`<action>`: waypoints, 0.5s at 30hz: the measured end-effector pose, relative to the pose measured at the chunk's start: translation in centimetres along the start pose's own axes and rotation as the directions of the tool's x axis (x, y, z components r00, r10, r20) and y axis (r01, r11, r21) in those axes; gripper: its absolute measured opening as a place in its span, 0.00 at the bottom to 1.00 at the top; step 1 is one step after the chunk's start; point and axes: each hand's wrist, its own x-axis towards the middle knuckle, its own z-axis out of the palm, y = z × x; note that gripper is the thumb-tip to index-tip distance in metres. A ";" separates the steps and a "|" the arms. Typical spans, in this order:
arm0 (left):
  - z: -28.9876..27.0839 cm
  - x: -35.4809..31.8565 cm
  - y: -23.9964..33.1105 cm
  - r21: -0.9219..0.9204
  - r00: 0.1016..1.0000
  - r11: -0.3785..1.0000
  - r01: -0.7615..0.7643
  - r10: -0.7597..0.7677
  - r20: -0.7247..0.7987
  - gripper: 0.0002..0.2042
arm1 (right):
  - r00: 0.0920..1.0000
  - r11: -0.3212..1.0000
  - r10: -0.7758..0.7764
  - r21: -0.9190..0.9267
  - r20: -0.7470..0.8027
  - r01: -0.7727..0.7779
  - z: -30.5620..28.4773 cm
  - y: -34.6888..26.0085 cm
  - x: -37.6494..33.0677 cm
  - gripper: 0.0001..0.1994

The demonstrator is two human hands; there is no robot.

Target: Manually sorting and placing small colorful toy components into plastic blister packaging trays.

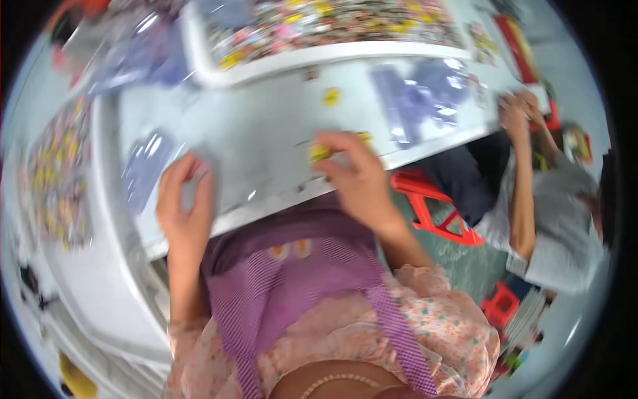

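My left hand (185, 203) hovers at the table's near left, thumb and fingers apart. A reddish spot shows at its fingertips, too blurred to name. At the middle of the near edge, my right hand (359, 176) pinches a small yellow piece (320, 151) between thumb and forefinger. Behind that hand, another yellow bit (363, 137) partly shows. Farther back on the white table (246, 126) lies a loose small yellow piece (331, 97). Clear plastic bags (147, 166) lie just beyond my left hand.
A white-rimmed tray (345, 52) of colourful small pieces stands at the back; another heap (63, 179) fills a tray at left. More clear bags (422, 96) lie at right. A co-worker (551, 206) sits at the right end, near a red stool (435, 206).
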 end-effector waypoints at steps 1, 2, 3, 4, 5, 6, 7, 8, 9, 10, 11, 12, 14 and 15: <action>0.1 0.4 0.0 -0.016 0.999 0.999 -0.038 0.039 0.017 0.16 | 1.000 1.000 0.016 0.001 -0.016 -0.016 -0.1 0.0 -0.2 0.19; 0.1 0.5 0.0 -0.022 0.999 0.999 -0.032 0.033 0.030 0.16 | 0.999 1.000 0.027 0.000 -0.029 -0.027 -0.1 0.3 -0.1 0.19; 0.2 0.6 0.2 -0.070 0.999 0.998 -0.010 0.013 0.039 0.15 | 1.000 1.000 0.026 0.014 -0.006 -0.026 -0.3 0.5 -0.1 0.19; -0.2 0.5 0.2 -0.037 1.000 0.999 0.017 -0.016 0.027 0.15 | 1.000 0.999 0.025 0.026 0.015 -0.025 -0.1 0.5 0.0 0.20; -0.1 0.6 0.3 -0.032 0.997 0.999 -0.020 0.022 0.069 0.15 | 0.998 0.998 0.054 0.029 0.033 -0.055 0.0 0.5 0.1 0.19; 0.0 0.7 0.3 -0.033 0.992 0.998 -0.059 0.062 0.112 0.14 | 0.997 0.998 0.056 0.039 0.054 -0.058 0.5 0.3 0.4 0.19; -0.1 0.9 0.3 -0.021 0.993 0.999 -0.044 0.046 0.107 0.14 | 0.996 0.998 -0.031 -0.052 0.084 0.035 1.1 0.0 0.9 0.19; -0.1 1.1 0.3 0.002 0.984 0.994 -0.113 0.111 0.142 0.14 | 0.987 0.981 -0.114 -0.143 0.117 0.130 1.6 -0.1 1.3 0.19; 0.0 1.4 0.2 0.020 0.968 0.983 -0.182 0.176 0.179 0.14 | 0.986 0.982 -0.110 -0.139 0.126 0.128 2.2 0.0 1.6 0.19; 0.2 1.7 0.3 0.022 0.970 0.985 -0.173 0.167 0.178 0.14 | 0.973 0.943 -0.189 -0.251 0.134 0.218 2.7 0.2 2.0 0.18; 0.0 2.0 0.4 0.053 0.957 0.970 -0.237 0.224 0.185 0.14 | 0.950 0.880 -0.273 -0.359 0.151 0.310 3.1 0.1 2.4 0.17; 0.0 2.3 0.3 0.084 0.940 0.950 -0.300 0.280 0.194 0.14 | 0.947 0.878 -0.278 -0.358 0.161 0.318 3.3 0.0 2.8 0.17; 0.2 2.7 -0.2 0.064 0.939 0.954 -0.294 0.276 0.203 0.13 | 0.930 0.785 -0.296 -0.499 0.217 0.366 3.3 -0.1 3.6 0.17; 0.3 2.9 -0.6 0.041 0.935 0.955 -0.294 0.278 0.220 0.13 | 0.926 0.783 -0.298 -0.496 0.230 0.375 3.4 0.1 4.2 0.17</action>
